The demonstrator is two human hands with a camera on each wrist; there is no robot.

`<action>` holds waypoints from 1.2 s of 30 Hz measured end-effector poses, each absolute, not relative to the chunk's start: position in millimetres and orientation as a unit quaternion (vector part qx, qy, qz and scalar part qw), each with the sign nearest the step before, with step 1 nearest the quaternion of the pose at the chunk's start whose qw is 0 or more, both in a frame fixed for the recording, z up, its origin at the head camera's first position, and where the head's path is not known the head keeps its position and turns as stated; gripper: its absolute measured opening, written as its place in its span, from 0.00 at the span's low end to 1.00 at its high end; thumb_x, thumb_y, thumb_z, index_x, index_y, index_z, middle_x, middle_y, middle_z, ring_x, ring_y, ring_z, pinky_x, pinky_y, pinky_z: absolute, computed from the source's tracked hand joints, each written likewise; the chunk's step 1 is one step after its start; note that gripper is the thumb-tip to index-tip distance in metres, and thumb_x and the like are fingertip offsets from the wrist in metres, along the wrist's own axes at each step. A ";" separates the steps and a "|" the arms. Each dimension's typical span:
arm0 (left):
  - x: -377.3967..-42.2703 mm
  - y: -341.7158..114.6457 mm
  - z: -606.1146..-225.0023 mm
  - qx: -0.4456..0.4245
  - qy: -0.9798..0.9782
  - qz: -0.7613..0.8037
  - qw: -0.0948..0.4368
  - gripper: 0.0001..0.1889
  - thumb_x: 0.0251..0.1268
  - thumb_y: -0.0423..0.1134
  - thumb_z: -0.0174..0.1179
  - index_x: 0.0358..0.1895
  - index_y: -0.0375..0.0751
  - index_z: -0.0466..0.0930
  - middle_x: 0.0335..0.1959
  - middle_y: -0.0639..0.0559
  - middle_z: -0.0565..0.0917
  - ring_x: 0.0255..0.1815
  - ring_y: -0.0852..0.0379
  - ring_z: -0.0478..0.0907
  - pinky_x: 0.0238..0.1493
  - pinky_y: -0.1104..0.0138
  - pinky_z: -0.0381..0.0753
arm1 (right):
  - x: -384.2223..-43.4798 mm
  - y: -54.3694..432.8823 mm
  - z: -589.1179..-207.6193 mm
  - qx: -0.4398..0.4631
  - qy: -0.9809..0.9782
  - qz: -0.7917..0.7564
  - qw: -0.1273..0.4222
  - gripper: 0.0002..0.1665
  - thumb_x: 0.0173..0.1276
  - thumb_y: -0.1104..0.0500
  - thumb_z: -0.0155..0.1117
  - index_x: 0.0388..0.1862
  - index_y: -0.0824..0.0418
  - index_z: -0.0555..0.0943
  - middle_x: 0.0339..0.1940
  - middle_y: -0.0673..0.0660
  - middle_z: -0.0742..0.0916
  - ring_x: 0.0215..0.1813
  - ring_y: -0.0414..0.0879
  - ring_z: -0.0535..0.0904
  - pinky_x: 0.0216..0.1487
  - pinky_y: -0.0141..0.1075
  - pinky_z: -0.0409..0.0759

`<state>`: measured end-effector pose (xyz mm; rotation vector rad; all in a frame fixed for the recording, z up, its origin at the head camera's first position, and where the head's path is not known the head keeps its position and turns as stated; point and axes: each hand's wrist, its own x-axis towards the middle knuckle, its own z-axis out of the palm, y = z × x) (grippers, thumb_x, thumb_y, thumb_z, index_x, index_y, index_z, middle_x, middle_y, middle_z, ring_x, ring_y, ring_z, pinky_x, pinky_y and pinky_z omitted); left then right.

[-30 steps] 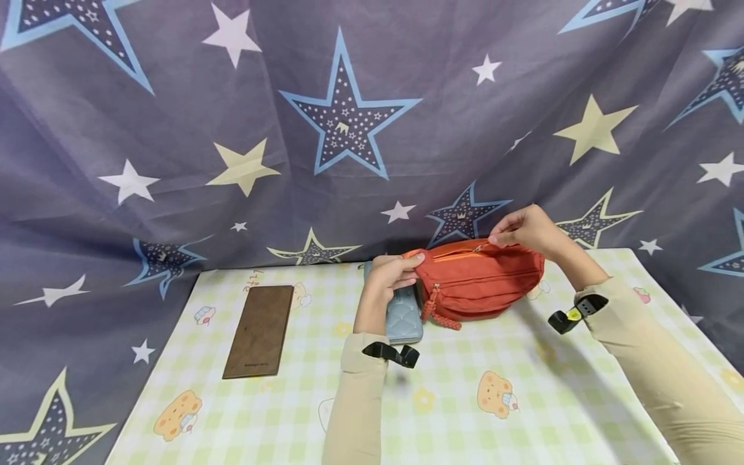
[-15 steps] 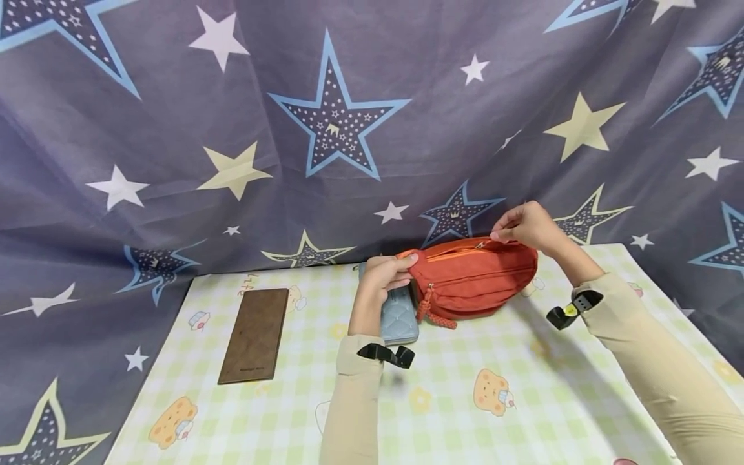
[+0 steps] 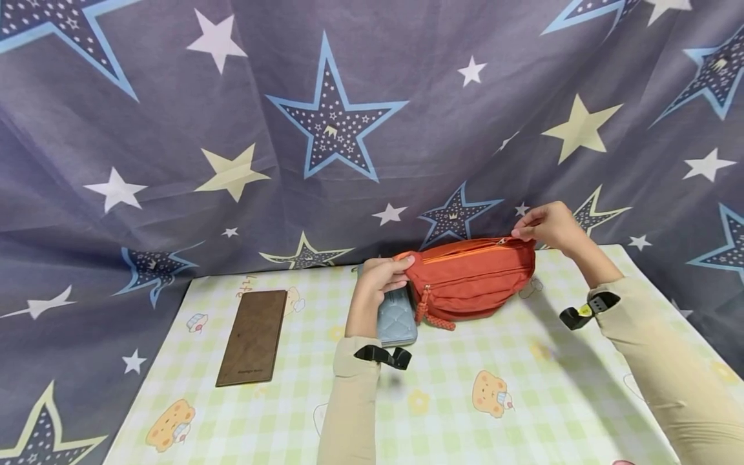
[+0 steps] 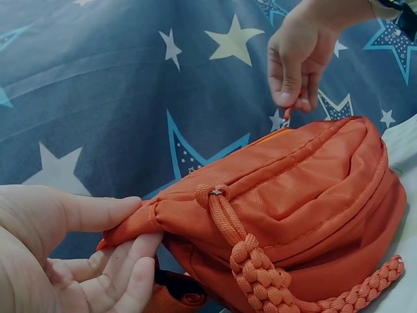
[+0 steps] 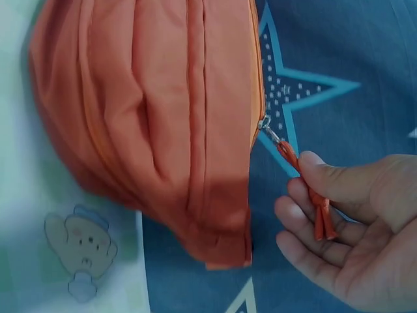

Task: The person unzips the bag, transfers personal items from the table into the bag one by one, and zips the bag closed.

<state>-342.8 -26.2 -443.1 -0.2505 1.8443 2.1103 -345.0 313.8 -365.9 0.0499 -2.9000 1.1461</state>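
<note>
An orange-red waist bag (image 3: pixel 471 281) stands at the back of the table, its top zipper partly open with an orange edge showing. My left hand (image 3: pixel 380 278) pinches the bag's left end between thumb and fingers, as the left wrist view shows. With thumb and fingers my right hand (image 3: pixel 546 226) grips the cord zipper pull (image 5: pixel 300 169) near the bag's right end. In the right wrist view the metal slider (image 5: pixel 264 122) sits at the zipper's edge, the cord drawn taut. A braided cord pull (image 4: pixel 260 274) hangs from the front pocket.
A light-blue quilted wallet (image 3: pixel 398 323) lies partly under the left hand and beside the bag. Farther left on the checked tablecloth (image 3: pixel 442 426) is a flat brown wallet (image 3: pixel 252 339). A dark star-printed curtain (image 3: pixel 325 213) hangs right behind the table.
My right hand has moved to the right with the zipper pull, and the slider has travelled toward the bag's right end. My left hand keeps its hold on the left end.
</note>
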 end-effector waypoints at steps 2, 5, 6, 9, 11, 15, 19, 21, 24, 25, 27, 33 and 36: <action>-342.9 -27.0 -443.9 -0.088 0.648 0.739 0.163 0.09 0.61 0.36 0.74 0.34 0.39 0.81 0.24 0.56 0.83 0.22 0.62 0.83 0.33 0.71 0.88 | -345.1 319.2 -367.0 0.012 -0.930 0.368 0.013 0.13 0.68 0.63 0.72 0.42 0.75 0.86 0.27 0.58 0.91 0.29 0.41 0.85 0.28 0.30 0.80; -342.5 -27.8 -444.5 -0.090 0.647 0.740 0.161 0.09 0.61 0.36 0.74 0.30 0.42 0.81 0.23 0.56 0.84 0.22 0.62 0.83 0.34 0.70 0.88 | -345.3 327.0 -369.4 0.004 -0.926 0.378 0.015 0.14 0.69 0.63 0.71 0.42 0.76 0.86 0.28 0.58 0.91 0.28 0.38 0.85 0.29 0.29 0.80; -342.3 -28.0 -444.5 -0.090 0.647 0.740 0.160 0.08 0.60 0.36 0.74 0.30 0.42 0.82 0.22 0.56 0.84 0.22 0.62 0.83 0.34 0.70 0.88 | -345.3 329.6 -370.3 0.001 -0.924 0.382 0.016 0.14 0.69 0.63 0.71 0.43 0.77 0.86 0.28 0.58 0.91 0.27 0.36 0.84 0.29 0.29 0.80; -341.8 -28.3 -444.6 -0.090 0.646 0.741 0.159 0.08 0.60 0.35 0.74 0.30 0.41 0.82 0.21 0.56 0.84 0.21 0.62 0.83 0.33 0.71 0.88 | -344.4 336.9 -373.4 -0.008 -0.921 0.390 0.022 0.16 0.69 0.63 0.70 0.44 0.78 0.85 0.27 0.57 0.91 0.26 0.32 0.83 0.29 0.27 0.81; -341.5 -28.3 -444.4 -0.090 0.645 0.742 0.160 0.08 0.60 0.35 0.74 0.30 0.41 0.82 0.21 0.56 0.84 0.21 0.62 0.83 0.32 0.72 0.87 | -343.4 341.4 -375.4 -0.014 -0.921 0.389 0.027 0.17 0.69 0.63 0.71 0.45 0.79 0.84 0.26 0.55 0.91 0.25 0.30 0.82 0.29 0.27 0.81; -341.2 -28.9 -444.2 -0.089 0.644 0.743 0.161 0.08 0.61 0.35 0.73 0.31 0.41 0.83 0.20 0.56 0.83 0.21 0.62 0.82 0.30 0.72 0.87 | -342.6 350.3 -379.3 -0.024 -0.915 0.402 0.028 0.19 0.69 0.62 0.71 0.47 0.80 0.83 0.24 0.49 0.90 0.25 0.29 0.81 0.29 0.26 0.82; -342.1 -29.7 -444.8 -0.088 0.643 0.744 0.160 0.08 0.61 0.35 0.73 0.31 0.40 0.82 0.20 0.56 0.83 0.20 0.63 0.83 0.30 0.72 0.87 | -343.6 355.9 -382.7 -0.027 -0.902 0.430 0.023 0.20 0.70 0.63 0.69 0.48 0.82 0.82 0.22 0.42 0.89 0.26 0.29 0.83 0.31 0.25 0.84; -342.8 -30.0 -445.5 -0.087 0.641 0.746 0.159 0.08 0.61 0.34 0.73 0.30 0.40 0.82 0.19 0.56 0.83 0.19 0.63 0.83 0.29 0.72 0.87 | -344.2 356.9 -384.5 -0.026 -0.897 0.441 0.024 0.20 0.70 0.64 0.69 0.49 0.83 0.82 0.22 0.39 0.88 0.26 0.29 0.83 0.32 0.26 0.85; -343.4 -30.4 -446.0 -0.089 0.635 0.750 0.161 0.08 0.60 0.33 0.73 0.30 0.40 0.82 0.18 0.56 0.84 0.19 0.63 0.84 0.29 0.72 0.87 | -345.2 359.1 -388.3 -0.023 -0.894 0.447 0.026 0.20 0.70 0.64 0.69 0.49 0.83 0.81 0.21 0.35 0.87 0.27 0.30 0.84 0.33 0.26 0.85; -343.5 -30.6 -446.2 -0.090 0.633 0.752 0.163 0.07 0.60 0.33 0.73 0.30 0.40 0.82 0.18 0.56 0.84 0.19 0.63 0.84 0.29 0.72 0.87 | -345.7 360.1 -389.8 -0.020 -0.894 0.448 0.027 0.20 0.70 0.64 0.70 0.49 0.83 0.81 0.21 0.35 0.86 0.27 0.29 0.84 0.32 0.25 0.84; -343.5 -31.1 -446.0 -0.089 0.629 0.754 0.165 0.06 0.59 0.32 0.73 0.32 0.40 0.83 0.19 0.56 0.85 0.19 0.63 0.84 0.29 0.72 0.87 | -346.6 362.5 -393.3 -0.014 -0.893 0.449 0.035 0.19 0.69 0.65 0.70 0.48 0.83 0.82 0.20 0.33 0.86 0.27 0.28 0.83 0.32 0.24 0.83; -344.3 -34.7 -445.8 -0.069 0.630 0.754 0.172 0.05 0.61 0.31 0.72 0.38 0.35 0.87 0.20 0.56 0.86 0.19 0.63 0.85 0.25 0.75 0.85 | -348.1 367.1 -403.8 -0.006 -0.897 0.433 0.088 0.13 0.67 0.66 0.72 0.41 0.78 0.85 0.19 0.28 0.83 0.26 0.25 0.78 0.29 0.22 0.77; -344.9 -35.7 -446.2 -0.061 0.633 0.752 0.175 0.07 0.61 0.30 0.71 0.42 0.33 0.87 0.20 0.56 0.86 0.18 0.64 0.84 0.24 0.76 0.83 | -347.2 368.4 -406.5 -0.005 -0.897 0.430 0.101 0.14 0.67 0.66 0.72 0.41 0.79 0.84 0.18 0.26 0.81 0.26 0.25 0.76 0.29 0.22 0.75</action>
